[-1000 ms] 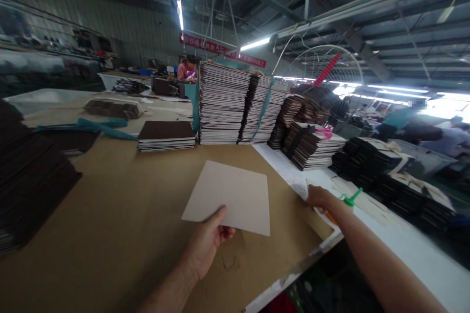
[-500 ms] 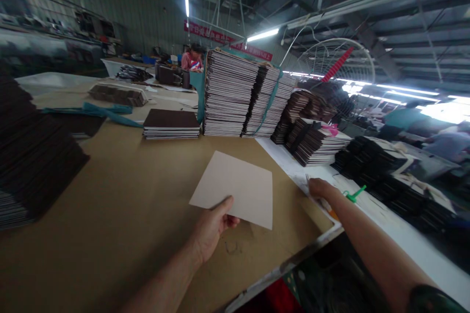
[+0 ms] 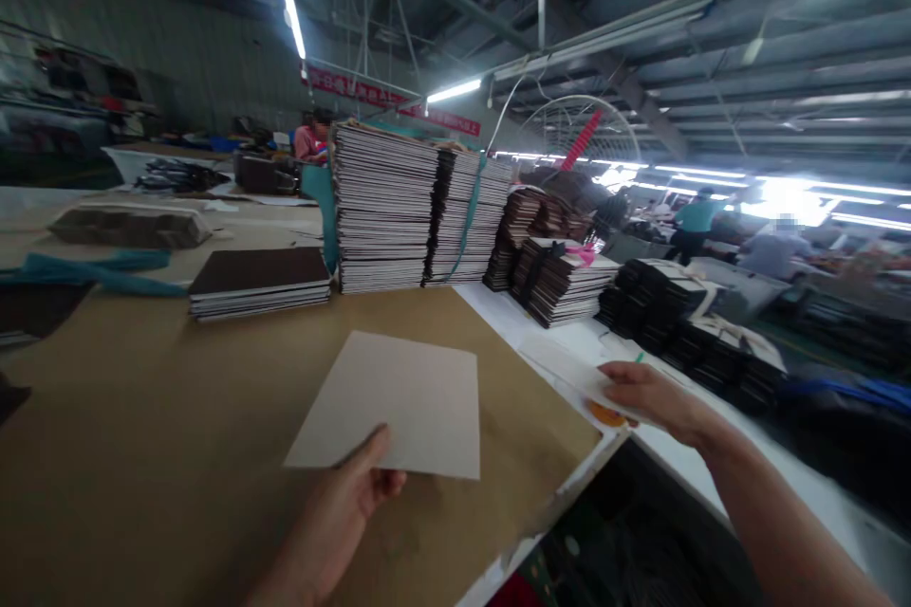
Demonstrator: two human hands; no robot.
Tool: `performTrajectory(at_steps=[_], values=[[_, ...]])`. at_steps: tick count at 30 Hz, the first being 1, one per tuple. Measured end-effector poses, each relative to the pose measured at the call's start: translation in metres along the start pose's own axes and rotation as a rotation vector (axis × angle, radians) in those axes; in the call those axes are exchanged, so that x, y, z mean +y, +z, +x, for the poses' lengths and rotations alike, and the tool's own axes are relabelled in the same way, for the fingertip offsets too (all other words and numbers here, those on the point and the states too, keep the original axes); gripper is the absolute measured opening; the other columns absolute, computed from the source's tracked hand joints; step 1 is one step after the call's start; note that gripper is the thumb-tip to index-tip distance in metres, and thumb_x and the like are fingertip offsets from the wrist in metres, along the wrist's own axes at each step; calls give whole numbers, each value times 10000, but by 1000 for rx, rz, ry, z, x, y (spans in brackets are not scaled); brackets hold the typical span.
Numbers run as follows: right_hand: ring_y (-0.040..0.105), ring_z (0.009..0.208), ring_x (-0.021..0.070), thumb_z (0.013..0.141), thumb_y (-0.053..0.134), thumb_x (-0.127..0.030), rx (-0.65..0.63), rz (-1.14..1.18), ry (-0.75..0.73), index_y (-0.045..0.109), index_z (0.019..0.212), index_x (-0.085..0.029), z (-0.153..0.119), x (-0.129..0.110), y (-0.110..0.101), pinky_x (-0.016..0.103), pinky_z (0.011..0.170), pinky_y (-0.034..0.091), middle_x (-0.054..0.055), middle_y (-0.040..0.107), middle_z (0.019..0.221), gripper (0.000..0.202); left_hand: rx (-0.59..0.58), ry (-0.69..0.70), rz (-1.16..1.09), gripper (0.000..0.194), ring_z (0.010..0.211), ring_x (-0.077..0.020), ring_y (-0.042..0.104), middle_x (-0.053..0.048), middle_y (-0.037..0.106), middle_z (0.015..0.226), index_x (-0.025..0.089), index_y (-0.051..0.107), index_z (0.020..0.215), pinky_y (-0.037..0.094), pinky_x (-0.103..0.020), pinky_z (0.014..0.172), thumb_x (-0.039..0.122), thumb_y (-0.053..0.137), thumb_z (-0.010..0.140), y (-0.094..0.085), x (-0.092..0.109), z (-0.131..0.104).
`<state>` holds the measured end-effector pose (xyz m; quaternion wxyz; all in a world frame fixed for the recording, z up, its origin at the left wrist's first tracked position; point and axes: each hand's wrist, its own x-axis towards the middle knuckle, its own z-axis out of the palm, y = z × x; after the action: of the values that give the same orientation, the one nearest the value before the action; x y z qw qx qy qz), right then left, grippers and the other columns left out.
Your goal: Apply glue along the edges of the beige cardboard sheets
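Note:
My left hand (image 3: 366, 484) grips a pale, flat rectangular board (image 3: 402, 403) by its near edge, thumb on top. The board is tilted slightly above the brown-covered table (image 3: 234, 417). On the right, my right hand (image 3: 644, 389) has its fingers closed on the end of a thin white sheet (image 3: 566, 368), which points away to the left over the white surface. Just under that hand an orange item (image 3: 607, 413) shows in part; its kind I cannot make out.
A low stack of dark-covered boards (image 3: 260, 280) lies ahead. Behind stand tall strapped stacks (image 3: 388, 213). To the right are brown bundles (image 3: 551, 280) and black bundles (image 3: 661, 299). Teal strips (image 3: 106, 267) lie at left. The table's edge (image 3: 562, 503) runs close by.
The view has turned to the right. My right hand now has a white sheet in its fingers, which did not show before. My left hand still holds the pale board.

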<state>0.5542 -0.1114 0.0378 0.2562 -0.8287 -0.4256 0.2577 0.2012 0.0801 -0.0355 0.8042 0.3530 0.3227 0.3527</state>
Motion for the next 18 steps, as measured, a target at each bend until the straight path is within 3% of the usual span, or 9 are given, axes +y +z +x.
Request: performTrajectory(at_steps=[5, 8, 11, 15, 18], values=[[538, 611, 160, 731, 585, -567, 118, 326, 131, 591, 1057, -136, -97, 84, -19, 224, 490, 435, 60, 620, 750, 539, 162, -14, -30, 285, 573, -169, 631, -22, 688, 854, 186, 636, 916, 549, -280, 457, 88, 733, 666, 1, 2, 4], [546, 656, 165, 571, 794, -517, 367, 645, 300, 581, 1068, -151, -127, 132, -24, 212, 485, 436, 85, 641, 836, 653, 185, -18, -35, 281, 568, -176, 645, -19, 695, 847, 189, 633, 912, 555, -271, 445, 80, 717, 667, 1, 1, 8], [595, 701, 211, 509, 798, -486, 528, 681, 412, 532, 1155, -136, -128, 158, -26, 240, 499, 469, 121, 657, 873, 782, 183, 37, -15, 356, 596, -182, 656, -5, 700, 873, 216, 628, 966, 557, -262, 437, 68, 715, 653, 4, 4, 7], [641, 827, 222, 704, 577, -439, 657, 553, 434, 406, 1303, -100, -96, 170, -35, 258, 622, 522, 148, 651, 988, 709, 227, 38, -25, 410, 567, -184, 654, 8, 710, 833, 243, 629, 1008, 545, -250, 404, 90, 732, 641, 14, 11, 2], [639, 883, 218, 889, 420, -379, 796, 275, 467, 308, 1385, -82, -66, 177, -59, 307, 703, 535, 154, 614, 1088, 589, 373, -56, -59, 346, 496, -191, 634, 7, 727, 776, 285, 646, 1004, 526, -255, 353, 156, 714, 690, 25, 17, 1]])
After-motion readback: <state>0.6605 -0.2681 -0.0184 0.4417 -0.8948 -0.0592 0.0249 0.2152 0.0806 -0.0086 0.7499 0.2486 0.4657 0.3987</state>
